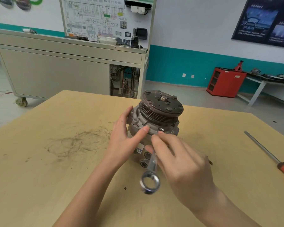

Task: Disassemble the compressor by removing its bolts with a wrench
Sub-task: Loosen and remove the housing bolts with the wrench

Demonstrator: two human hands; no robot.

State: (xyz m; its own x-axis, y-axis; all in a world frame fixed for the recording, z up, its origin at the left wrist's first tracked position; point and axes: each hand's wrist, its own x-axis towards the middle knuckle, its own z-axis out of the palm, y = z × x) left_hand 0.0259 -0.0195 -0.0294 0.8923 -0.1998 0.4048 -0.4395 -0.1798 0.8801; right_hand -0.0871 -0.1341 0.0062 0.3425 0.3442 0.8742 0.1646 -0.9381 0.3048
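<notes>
While left hand [125,138] steadies compressor [154,122] on table [56,161], right hand [179,161] fingers grip wrench [150,176]

Grey compressor [156,122], tan table [56,161]

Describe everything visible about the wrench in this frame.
The wrench is shiny, chrome-looking metal, somewhat motion-blurred. A ring end points toward the camera, raised above the wooden table. The shaft slants up toward a bolt on the compressor flange; its far end is hidden by fingers. The right hand grips the shaft; the left hand steadies the compressor.
</notes>
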